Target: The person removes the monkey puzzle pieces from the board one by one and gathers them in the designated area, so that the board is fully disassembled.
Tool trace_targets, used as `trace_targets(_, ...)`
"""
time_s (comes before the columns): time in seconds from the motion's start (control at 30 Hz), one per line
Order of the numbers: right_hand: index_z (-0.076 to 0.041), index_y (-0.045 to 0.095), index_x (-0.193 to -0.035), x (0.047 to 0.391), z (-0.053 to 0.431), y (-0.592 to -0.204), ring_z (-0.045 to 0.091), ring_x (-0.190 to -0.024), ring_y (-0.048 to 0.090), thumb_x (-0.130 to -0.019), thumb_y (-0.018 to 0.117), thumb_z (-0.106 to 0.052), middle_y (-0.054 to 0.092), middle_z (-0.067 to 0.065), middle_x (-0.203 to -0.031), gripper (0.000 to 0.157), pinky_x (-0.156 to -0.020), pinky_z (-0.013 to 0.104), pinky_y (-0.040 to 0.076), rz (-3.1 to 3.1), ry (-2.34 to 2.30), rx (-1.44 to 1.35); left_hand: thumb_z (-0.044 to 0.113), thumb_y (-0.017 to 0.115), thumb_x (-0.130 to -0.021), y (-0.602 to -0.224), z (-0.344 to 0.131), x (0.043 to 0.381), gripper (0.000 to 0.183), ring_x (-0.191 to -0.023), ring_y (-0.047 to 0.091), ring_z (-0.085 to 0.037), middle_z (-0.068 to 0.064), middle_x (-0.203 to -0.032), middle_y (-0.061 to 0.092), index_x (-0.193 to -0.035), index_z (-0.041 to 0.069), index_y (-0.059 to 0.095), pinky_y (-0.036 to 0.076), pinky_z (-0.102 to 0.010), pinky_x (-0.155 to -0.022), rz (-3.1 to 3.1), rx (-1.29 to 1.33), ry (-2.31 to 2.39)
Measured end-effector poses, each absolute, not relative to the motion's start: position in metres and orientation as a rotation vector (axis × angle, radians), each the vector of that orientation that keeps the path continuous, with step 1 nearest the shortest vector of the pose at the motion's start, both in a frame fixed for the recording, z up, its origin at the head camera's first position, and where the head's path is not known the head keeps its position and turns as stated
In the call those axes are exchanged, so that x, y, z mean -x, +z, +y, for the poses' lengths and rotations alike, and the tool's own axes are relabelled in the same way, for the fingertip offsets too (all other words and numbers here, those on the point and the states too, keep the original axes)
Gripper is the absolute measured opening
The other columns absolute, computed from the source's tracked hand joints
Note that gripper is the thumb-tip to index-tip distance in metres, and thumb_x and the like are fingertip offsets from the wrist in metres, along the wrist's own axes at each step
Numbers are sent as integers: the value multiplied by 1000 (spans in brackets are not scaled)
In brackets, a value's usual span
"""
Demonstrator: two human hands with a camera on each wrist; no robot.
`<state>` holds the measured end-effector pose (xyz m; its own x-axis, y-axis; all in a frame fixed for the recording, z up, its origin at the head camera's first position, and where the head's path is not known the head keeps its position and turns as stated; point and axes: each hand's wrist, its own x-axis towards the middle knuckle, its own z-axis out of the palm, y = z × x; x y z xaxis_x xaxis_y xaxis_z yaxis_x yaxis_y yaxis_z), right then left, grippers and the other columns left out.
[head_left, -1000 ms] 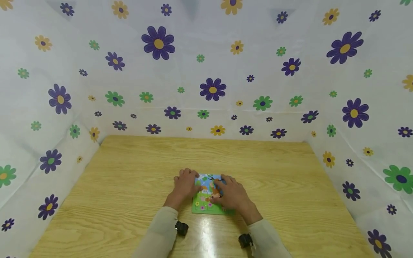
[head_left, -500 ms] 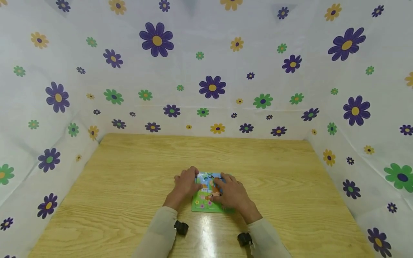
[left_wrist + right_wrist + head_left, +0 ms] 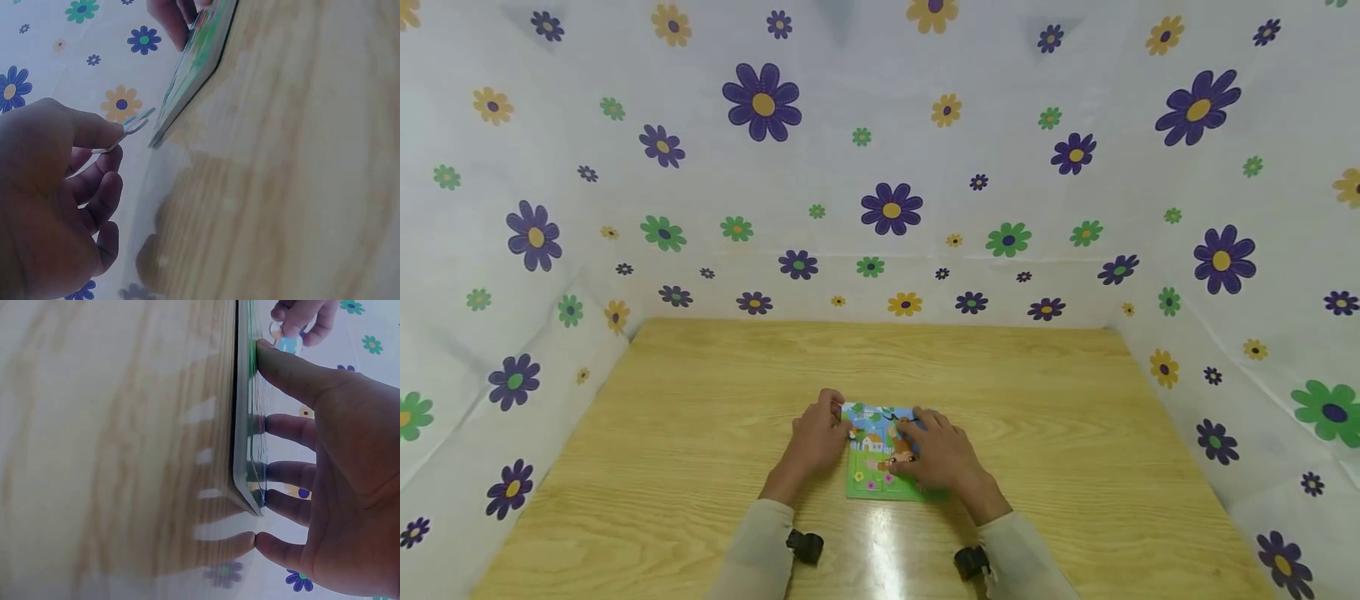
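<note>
A jigsaw puzzle with a cartoon animal, a small house and flowers lies flat on the wooden table. Just off its left edge, my left hand pinches a thin puzzle piece between thumb and index finger, the other fingers curled below. The same piece shows light blue beyond the board in the right wrist view. My right hand spreads over the puzzle's right side and hides part of the picture. Its fingertips and thumb rest on the board's surface, while the little finger reaches the table past the edge.
The wooden table extends around the puzzle on all sides. A white flower-printed cloth hangs behind and at both sides. Black wrist cameras sit on both sleeves, close over the tabletop.
My left hand has moved left from over the puzzle's left side to just beyond its edge, with a piece pinched in it. The right hand has stayed in place on the puzzle.
</note>
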<state>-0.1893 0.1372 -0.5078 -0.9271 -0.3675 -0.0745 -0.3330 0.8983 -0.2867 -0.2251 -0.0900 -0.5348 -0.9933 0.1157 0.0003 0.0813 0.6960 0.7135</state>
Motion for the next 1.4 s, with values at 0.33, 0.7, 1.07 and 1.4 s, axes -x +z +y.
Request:
trace_targets(0.33, -22, 53, -135, 187, 139, -513, 38, -139, 36, -84, 67, -55, 37, 12, -152, 63, -100, 63, 39, 2929, -452, 546, 21, 56, -91, -534, -122, 224, 38, -107, 53, -25, -3, -107, 59, -126, 11, 45, 29, -55, -89, 2865, -84, 1184)
trace_targets(0.7, -18, 48, -142, 186, 141, -508, 41, -142, 32, -89, 63, -48, 33, 15, -156, 63, -103, 63, 36, 2888, -471, 598, 23, 56, -92, -535, -156, 228, 43, -109, 56, -27, -5, -112, 60, -129, 9, 42, 29, -59, -91, 2856, -24, 1163)
trace_targets(1.07, -20, 52, -140, 186, 142, -507, 42, -139, 35, -86, 67, -48, 35, 15, -153, 63, -99, 64, 38, 2902, -495, 562, 23, 55, -93, -538, -178, 227, 41, -108, 58, -29, -8, -115, 61, -130, 9, 42, 28, -60, -90, 2869, 70, 1099)
trace_targets(1.4, -26, 53, -140, 187, 143, -509, 42, -133, 40, -82, 70, -53, 39, 16, -148, 66, -95, 62, 42, 2927, -479, 510, 22, 51, -92, -535, -200, 226, 42, -107, 52, -32, -9, -112, 60, -130, 8, 44, 25, -60, -87, 2854, 209, 994)
